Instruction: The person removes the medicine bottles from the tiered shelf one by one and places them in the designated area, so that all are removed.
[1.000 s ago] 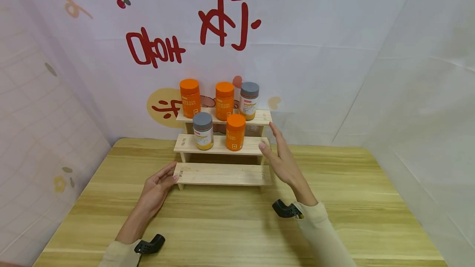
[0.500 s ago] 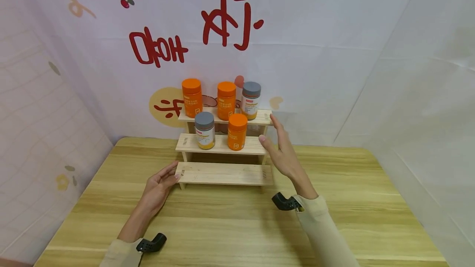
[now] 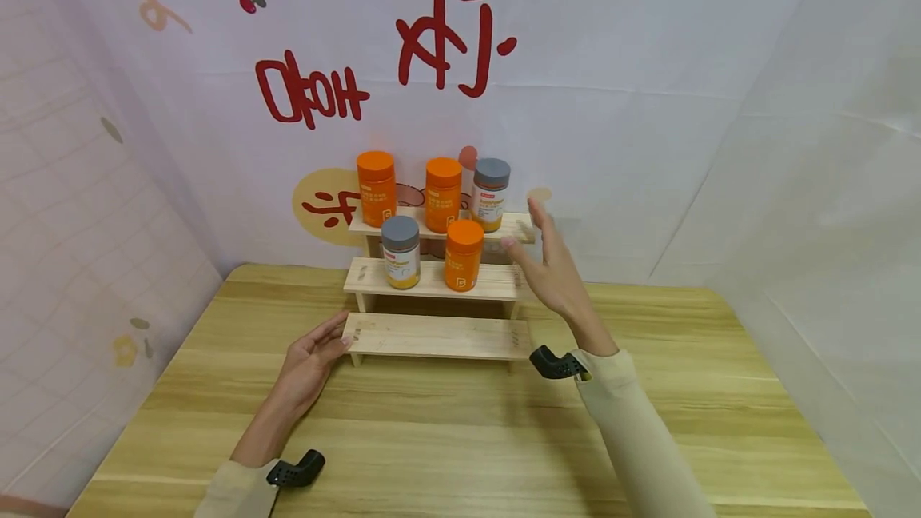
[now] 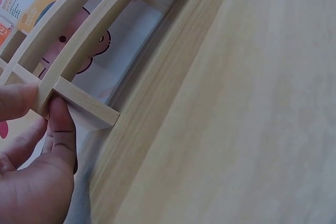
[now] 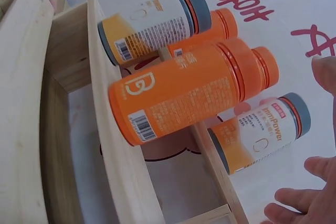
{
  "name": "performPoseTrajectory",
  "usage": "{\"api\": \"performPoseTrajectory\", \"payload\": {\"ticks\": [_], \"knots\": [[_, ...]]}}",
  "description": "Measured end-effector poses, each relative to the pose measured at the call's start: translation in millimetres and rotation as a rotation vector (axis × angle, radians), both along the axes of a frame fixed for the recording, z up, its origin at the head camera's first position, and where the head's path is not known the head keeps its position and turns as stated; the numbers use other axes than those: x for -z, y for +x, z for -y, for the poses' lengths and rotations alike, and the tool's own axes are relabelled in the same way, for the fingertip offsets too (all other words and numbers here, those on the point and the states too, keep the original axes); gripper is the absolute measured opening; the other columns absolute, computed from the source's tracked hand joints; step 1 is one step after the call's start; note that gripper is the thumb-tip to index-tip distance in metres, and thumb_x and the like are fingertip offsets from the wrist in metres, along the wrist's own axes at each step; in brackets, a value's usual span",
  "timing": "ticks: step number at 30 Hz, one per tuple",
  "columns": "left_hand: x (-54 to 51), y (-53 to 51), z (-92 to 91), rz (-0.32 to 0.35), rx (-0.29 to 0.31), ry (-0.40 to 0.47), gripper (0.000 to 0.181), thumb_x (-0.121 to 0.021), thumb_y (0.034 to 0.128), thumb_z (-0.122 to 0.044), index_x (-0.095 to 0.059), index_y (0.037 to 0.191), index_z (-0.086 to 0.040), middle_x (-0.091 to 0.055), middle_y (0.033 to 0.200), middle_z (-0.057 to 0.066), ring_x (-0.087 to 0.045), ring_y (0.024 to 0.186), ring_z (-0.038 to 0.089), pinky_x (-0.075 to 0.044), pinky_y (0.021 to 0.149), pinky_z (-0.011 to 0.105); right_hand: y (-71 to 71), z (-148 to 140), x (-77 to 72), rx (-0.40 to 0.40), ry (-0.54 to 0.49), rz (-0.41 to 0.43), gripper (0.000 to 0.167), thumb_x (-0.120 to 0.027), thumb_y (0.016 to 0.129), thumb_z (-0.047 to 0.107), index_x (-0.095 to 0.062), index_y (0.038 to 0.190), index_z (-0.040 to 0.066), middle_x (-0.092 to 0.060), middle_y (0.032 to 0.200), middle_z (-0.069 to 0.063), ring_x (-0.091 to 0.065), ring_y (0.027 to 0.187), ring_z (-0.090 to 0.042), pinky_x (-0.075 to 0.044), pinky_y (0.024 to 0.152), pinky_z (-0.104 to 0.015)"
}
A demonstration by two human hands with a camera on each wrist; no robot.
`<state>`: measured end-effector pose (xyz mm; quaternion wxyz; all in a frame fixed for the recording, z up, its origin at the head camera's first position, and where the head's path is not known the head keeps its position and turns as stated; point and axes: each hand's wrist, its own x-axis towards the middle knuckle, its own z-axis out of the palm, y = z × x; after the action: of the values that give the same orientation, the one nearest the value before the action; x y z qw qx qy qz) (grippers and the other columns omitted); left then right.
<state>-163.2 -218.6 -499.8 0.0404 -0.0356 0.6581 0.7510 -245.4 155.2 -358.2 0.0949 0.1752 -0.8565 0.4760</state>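
Lower left in the head view, the left hand (image 3: pixel 305 364) pinches the central wooden rack (image 3: pixel 435 336); only the left wrist view shows a finger (image 4: pixel 63 135) underneath. Farther, right of centre, the right hand (image 3: pixel 563 282) spreads its fingers near five racked jars (image 3: pixel 461 260); the right wrist view alone reveals barcodes (image 5: pixel 143 125).

rack (image 3: pixel 496 282): stood on table (image 3: pixel 446 438), backed by wall (image 3: pixel 612 142)
top tier (image 3: pixel 520 225): rearmost; left jar (image 3: pixel 377 192), centre jar (image 3: pixel 443 197), right jar (image 3: pixel 491 197) lined up
mid tier (image 3: pixel 363 276): front-left jar (image 3: pixel 400 254) set before left/centre gap, front-right jar (image 3: pixel 464 257) before centre/right gap
bottom tier (image 3: pixel 435 334): set lowest, frontmost
left hand (image 3: pixel 305 364): left end of bottom tier pinched
right hand (image 3: pixel 561 282): held by rack's right end, right of right jar
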Motion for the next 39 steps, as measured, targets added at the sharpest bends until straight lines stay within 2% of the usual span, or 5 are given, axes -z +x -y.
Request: {"api": "performPoseTrajectory", "payload": {"ticks": [6,11,20,24,39], "knots": [[1.1,-1.1,-0.3,-0.009,0.007,0.008,0.066,-0.065,0.0997,-0.005,-0.035,0.158,0.002,-0.059,0.120,-0.005,-0.061,0.111,-0.001,-0.053,0.094,0.013,-19.7,1,-2.5,-0.009,-0.067,0.052,0.085,-0.062,0.099,0.053,-0.019,0.165,0.023,-0.026,0.169,-0.009,-0.031,0.153,-0.032,-0.033,0.122,-0.057],[0.9,-1.0,0.2,-0.022,0.014,0.018,0.066,-0.064,0.0999,-0.004,-0.033,0.158,0.004,-0.060,0.119,-0.007,-0.061,0.111,-0.001,-0.052,0.094,0.013,-35.3,5,-3.2,-0.019,-0.121,0.087,0.085,-0.067,0.097,0.048,-0.022,0.164,0.023,-0.031,0.167,-0.009,-0.035,0.151,-0.032,-0.034,0.122,-0.055],[-0.1,0.2,0.4,-0.013,0.005,0.024,0.066,-0.064,0.0998,-0.003,-0.034,0.158,0.003,-0.060,0.118,-0.006,-0.061,0.109,-0.001,-0.053,0.093,0.013,-46.2,23,-18.3,-0.018,-0.154,0.130,0.081,-0.071,0.097,0.036,-0.026,0.163,0.022,-0.041,0.159,-0.015,-0.044,0.144,-0.036,-0.040,0.118,-0.055],[-0.4,0.0,-0.2,-0.014,0.004,0.016,0.065,-0.064,0.0997,-0.003,-0.035,0.157,0.002,-0.060,0.118,-0.006,-0.061,0.109,-0.001,-0.053,0.093,0.013,-53.7,27,-16.2,0.006,-0.174,0.130,0.078,-0.073,0.095,0.039,-0.032,0.160,0.026,-0.049,0.152,-0.011,-0.052,0.136,-0.033,-0.046,0.113,-0.054],[0.9,-0.6,1.2,-0.026,0.007,0.020,0.066,-0.063,0.1000,-0.004,-0.033,0.158,0.004,-0.058,0.120,-0.004,-0.061,0.110,-0.002,-0.052,0.094,0.013,-61.0,39,-4.8,0.092,-0.153,0.035,0.064,-0.072,0.096,0.034,-0.043,0.151,0.017,-0.059,0.141,-0.013,-0.059,0.128,-0.030,-0.050,0.111,-0.046]]}}
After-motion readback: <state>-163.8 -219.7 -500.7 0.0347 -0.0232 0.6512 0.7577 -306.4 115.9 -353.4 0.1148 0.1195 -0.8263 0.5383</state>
